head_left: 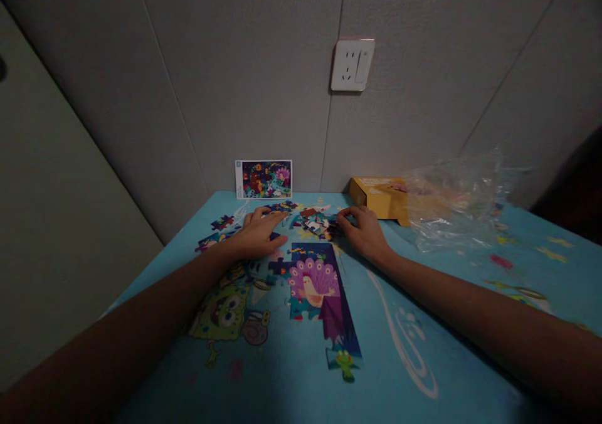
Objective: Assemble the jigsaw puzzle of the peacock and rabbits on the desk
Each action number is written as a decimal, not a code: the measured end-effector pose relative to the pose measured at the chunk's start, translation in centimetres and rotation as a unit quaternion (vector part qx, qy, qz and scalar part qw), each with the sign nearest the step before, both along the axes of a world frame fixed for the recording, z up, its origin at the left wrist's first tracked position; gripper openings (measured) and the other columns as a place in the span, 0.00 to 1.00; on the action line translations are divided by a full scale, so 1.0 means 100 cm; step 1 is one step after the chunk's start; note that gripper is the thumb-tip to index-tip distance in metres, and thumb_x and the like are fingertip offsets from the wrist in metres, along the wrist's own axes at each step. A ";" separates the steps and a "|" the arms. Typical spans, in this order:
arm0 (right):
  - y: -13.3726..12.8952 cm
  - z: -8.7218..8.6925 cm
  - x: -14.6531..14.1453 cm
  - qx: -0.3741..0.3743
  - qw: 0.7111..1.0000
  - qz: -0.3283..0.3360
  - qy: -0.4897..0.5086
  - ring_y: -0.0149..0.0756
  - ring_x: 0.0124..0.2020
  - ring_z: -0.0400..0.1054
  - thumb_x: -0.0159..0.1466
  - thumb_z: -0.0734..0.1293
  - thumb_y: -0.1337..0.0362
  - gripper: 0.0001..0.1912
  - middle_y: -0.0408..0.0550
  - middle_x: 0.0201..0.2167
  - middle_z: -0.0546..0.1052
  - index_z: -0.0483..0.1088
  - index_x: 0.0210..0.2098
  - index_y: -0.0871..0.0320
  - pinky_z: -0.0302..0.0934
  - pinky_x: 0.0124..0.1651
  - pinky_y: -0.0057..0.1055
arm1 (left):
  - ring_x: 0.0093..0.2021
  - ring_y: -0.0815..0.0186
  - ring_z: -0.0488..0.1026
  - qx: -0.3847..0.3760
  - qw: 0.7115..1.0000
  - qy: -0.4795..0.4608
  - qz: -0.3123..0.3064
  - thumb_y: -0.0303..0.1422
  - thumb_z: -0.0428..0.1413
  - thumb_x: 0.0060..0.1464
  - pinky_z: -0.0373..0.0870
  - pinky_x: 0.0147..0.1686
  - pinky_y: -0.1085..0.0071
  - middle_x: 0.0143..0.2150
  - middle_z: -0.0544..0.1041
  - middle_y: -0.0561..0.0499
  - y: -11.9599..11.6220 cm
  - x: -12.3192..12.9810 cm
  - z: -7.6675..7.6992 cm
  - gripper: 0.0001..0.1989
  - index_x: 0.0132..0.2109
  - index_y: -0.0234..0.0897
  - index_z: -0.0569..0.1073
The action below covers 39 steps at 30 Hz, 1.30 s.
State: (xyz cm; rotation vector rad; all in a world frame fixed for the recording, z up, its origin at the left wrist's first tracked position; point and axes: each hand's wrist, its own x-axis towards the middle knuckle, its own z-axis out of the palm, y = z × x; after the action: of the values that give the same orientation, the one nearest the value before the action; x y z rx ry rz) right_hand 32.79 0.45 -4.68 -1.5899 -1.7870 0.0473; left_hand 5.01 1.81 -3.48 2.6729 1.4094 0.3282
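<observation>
Joined puzzle pieces point(314, 286) showing a pink peacock lie at the middle of the blue patterned table. My left hand point(260, 233), palm down with its fingers spread, rests over loose pieces left of the joined part. Beyond the joined part is a pile of loose pieces point(317, 222). At the pile's right side is my right hand point(361, 228), its thumb and fingertips pinched together at dark pieces; exactly what lies between them is too small to make out. More loose pieces point(222, 222) are scattered to the left of my left hand.
A picture card point(266, 180) of the puzzle leans against the wall at the back. A yellow box point(380, 198) stands at the back right, with a crumpled clear plastic bag point(454, 204) against it. The wall rises directly behind the table, with a white socket point(352, 65).
</observation>
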 end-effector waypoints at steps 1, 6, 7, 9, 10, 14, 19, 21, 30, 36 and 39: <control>0.000 0.000 0.000 0.002 1.000 0.003 -0.001 0.44 0.42 0.67 0.65 0.64 0.62 0.12 0.54 0.36 0.76 0.78 0.37 0.60 0.56 0.47 0.37 | 0.65 0.43 0.52 -0.005 1.000 0.000 0.002 0.40 0.50 0.59 0.52 0.62 0.45 0.67 0.63 0.42 0.000 0.000 0.000 0.33 0.69 0.36 0.58; 0.000 -0.001 0.001 0.004 1.000 0.007 0.002 0.43 0.42 0.67 0.65 0.64 0.61 0.12 0.54 0.35 0.76 0.78 0.36 0.60 0.56 0.46 0.36 | 0.59 0.48 0.59 0.022 0.999 -0.034 0.009 0.37 0.54 0.55 0.57 0.59 0.49 0.59 0.72 0.44 -0.002 0.000 0.006 0.32 0.66 0.39 0.62; 0.000 0.000 0.001 0.003 1.000 0.007 0.004 0.43 0.42 0.67 0.65 0.64 0.62 0.12 0.53 0.35 0.75 0.78 0.36 0.60 0.56 0.46 0.36 | 0.57 0.49 0.60 0.027 0.999 -0.042 0.012 0.37 0.54 0.55 0.58 0.58 0.50 0.55 0.74 0.45 -0.002 0.000 0.007 0.31 0.65 0.39 0.63; 0.000 0.000 0.000 0.002 1.000 0.006 0.005 0.43 0.41 0.67 0.65 0.64 0.62 0.12 0.53 0.35 0.75 0.78 0.36 0.60 0.56 0.45 0.35 | 0.56 0.50 0.61 0.039 0.998 -0.046 0.009 0.36 0.54 0.56 0.58 0.57 0.51 0.53 0.75 0.45 -0.002 0.000 0.007 0.28 0.63 0.39 0.67; 0.000 0.000 0.000 0.002 1.000 0.005 0.005 0.43 0.41 0.67 0.65 0.63 0.62 0.12 0.53 0.35 0.75 0.78 0.36 0.60 0.56 0.45 0.35 | 0.56 0.50 0.60 0.045 0.998 -0.041 0.002 0.36 0.53 0.57 0.58 0.57 0.50 0.54 0.74 0.45 -0.002 0.000 0.006 0.25 0.61 0.39 0.69; -0.001 0.000 -0.001 0.008 1.000 0.005 0.006 0.42 0.41 0.66 0.65 0.64 0.62 0.11 0.53 0.35 0.75 0.78 0.35 0.60 0.56 0.45 0.35 | 0.58 0.48 0.57 0.049 0.998 -0.020 -0.026 0.38 0.52 0.59 0.56 0.58 0.48 0.59 0.72 0.47 -0.001 0.000 0.003 0.17 0.53 0.41 0.76; -0.001 0.000 -0.001 0.008 1.000 0.007 -0.001 0.42 0.40 0.66 0.65 0.64 0.61 0.12 0.53 0.34 0.75 0.78 0.35 0.60 0.56 0.44 0.36 | 0.57 0.49 0.59 0.065 0.996 -0.002 -0.056 0.39 0.52 0.61 0.56 0.57 0.50 0.53 0.76 0.48 -0.003 -0.001 0.007 0.15 0.50 0.42 0.79; -0.002 0.000 -0.001 0.009 1.000 0.007 -0.004 0.42 0.40 0.66 0.65 0.64 0.61 0.12 0.53 0.34 0.75 0.78 0.35 0.60 0.56 0.44 0.35 | 0.56 0.50 0.59 0.070 0.995 0.011 -0.069 0.39 0.51 0.62 0.56 0.57 0.51 0.53 0.76 0.48 -0.004 -0.002 0.009 0.16 0.51 0.42 0.79; -0.003 0.002 -0.002 0.004 1.000 0.014 -0.006 0.41 0.37 0.67 0.65 0.64 0.61 0.12 0.52 0.32 0.75 0.78 0.34 0.60 0.56 0.42 0.34 | 0.47 0.55 0.67 0.076 0.994 0.021 -0.069 0.37 0.50 0.61 0.61 0.54 0.55 0.43 0.81 0.46 -0.004 0.005 0.016 0.16 0.37 0.38 0.82; -0.002 0.000 -0.002 0.007 1.000 0.021 -0.011 0.41 0.38 0.67 0.65 0.64 0.62 0.12 0.53 0.32 0.76 0.78 0.34 0.61 0.56 0.42 0.34 | 0.52 0.53 0.65 0.098 0.994 -0.014 -0.042 0.35 0.53 0.57 0.62 0.55 0.56 0.47 0.79 0.45 -0.007 0.004 0.013 0.16 0.50 0.36 0.78; -0.002 0.000 -0.002 0.011 1.000 0.019 -0.011 0.41 0.38 0.67 0.65 0.64 0.62 0.12 0.52 0.32 0.76 0.78 0.33 0.60 0.56 0.42 0.34 | 0.59 0.50 0.59 0.059 0.997 -0.011 -0.055 0.33 0.52 0.58 0.58 0.59 0.51 0.60 0.73 0.46 -0.006 0.004 0.007 0.23 0.60 0.39 0.71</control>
State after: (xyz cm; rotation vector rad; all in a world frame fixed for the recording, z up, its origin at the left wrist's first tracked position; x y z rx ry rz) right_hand 32.62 0.27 -4.72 -1.5460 -1.8292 0.0283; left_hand 5.38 1.17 -2.80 2.8175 1.2683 0.4413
